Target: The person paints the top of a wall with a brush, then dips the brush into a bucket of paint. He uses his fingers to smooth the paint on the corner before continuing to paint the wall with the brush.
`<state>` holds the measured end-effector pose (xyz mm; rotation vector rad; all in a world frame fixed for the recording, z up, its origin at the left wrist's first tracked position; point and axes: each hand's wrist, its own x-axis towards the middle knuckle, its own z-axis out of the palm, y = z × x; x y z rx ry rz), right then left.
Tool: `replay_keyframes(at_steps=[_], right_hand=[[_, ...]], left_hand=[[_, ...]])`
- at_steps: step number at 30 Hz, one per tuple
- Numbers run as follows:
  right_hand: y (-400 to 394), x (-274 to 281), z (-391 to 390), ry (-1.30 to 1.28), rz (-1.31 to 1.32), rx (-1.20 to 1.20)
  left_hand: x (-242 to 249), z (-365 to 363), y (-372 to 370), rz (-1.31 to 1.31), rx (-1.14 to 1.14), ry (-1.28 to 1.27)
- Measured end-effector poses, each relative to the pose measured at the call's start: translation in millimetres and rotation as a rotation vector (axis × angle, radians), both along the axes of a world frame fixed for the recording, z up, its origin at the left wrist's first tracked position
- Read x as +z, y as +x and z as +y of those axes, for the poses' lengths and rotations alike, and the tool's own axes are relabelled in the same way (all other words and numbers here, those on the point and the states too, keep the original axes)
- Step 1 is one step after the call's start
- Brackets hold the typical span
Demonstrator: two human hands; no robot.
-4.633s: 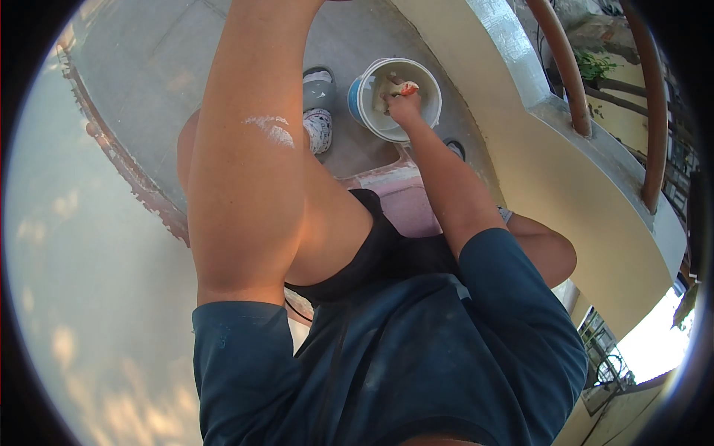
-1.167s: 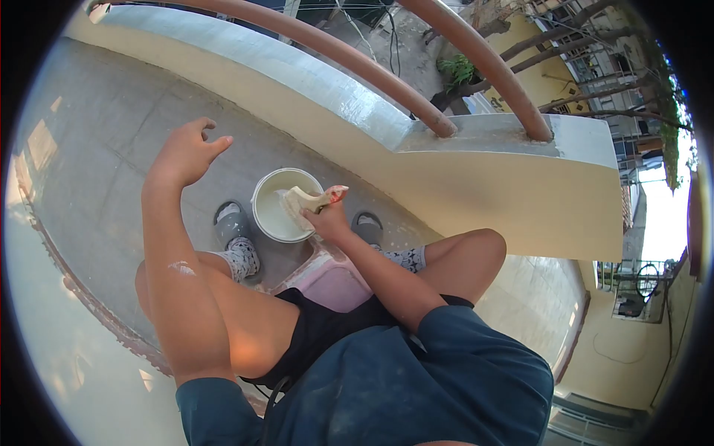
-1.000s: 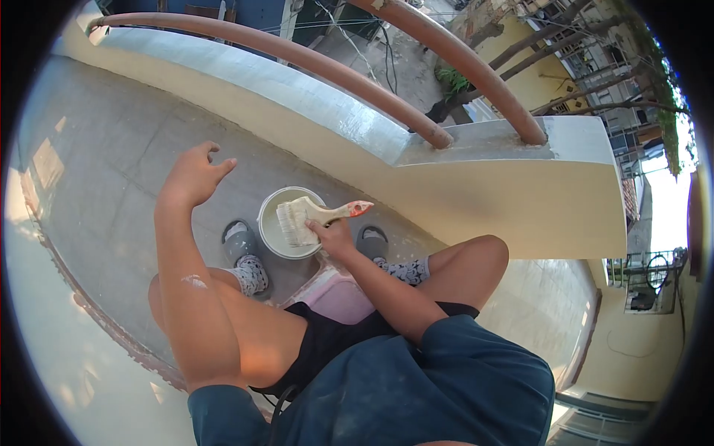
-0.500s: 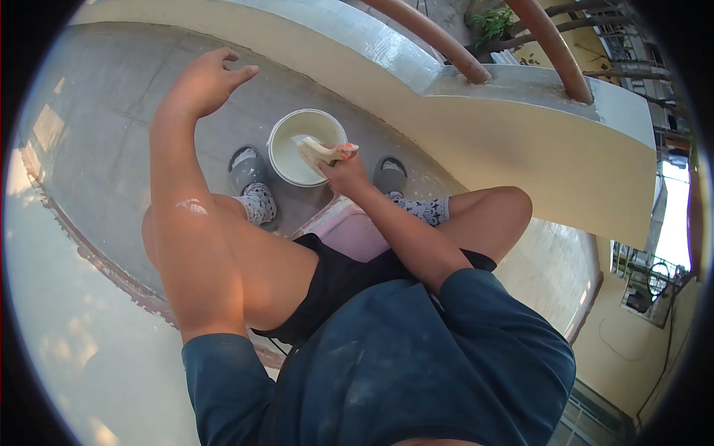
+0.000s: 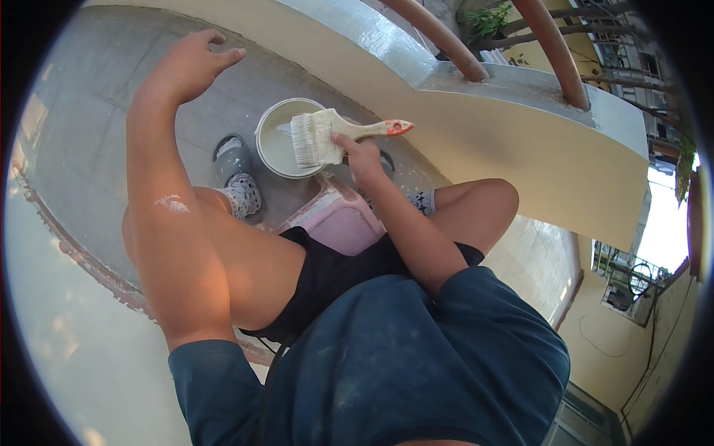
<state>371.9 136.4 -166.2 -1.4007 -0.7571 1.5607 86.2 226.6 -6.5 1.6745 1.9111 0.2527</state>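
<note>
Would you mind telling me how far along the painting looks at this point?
Done: the ledge top under the railing looks glossy white. In hand: the right hand holds a loaded paintbrush over the paint bucket; the left hand is raised, empty. Left: the wall face below shows yellow, without white.

Bucket (image 5: 279, 152) on floor between feet, before stool (image 5: 338, 223); brush (image 5: 327, 136) over bucket rim; ledge (image 5: 476, 111) behind; railing (image 5: 446, 41) atop.
</note>
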Motion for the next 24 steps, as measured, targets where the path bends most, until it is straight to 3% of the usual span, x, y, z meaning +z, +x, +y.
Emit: replay_keyframes(at_steps=[9,11,24], right_hand=[[0,22,1,0.183,-0.078,0.054],[0,17,3,0.196,-0.321,0.161],[-10,17,-1,0.233,-0.364,0.148]], left_hand=[[-2,-1,-1,0.041,-0.025,0.050],[0,-2,2,0.031,-0.046,0.042],[-6,-26,60,0.017,-0.204,-0.148]])
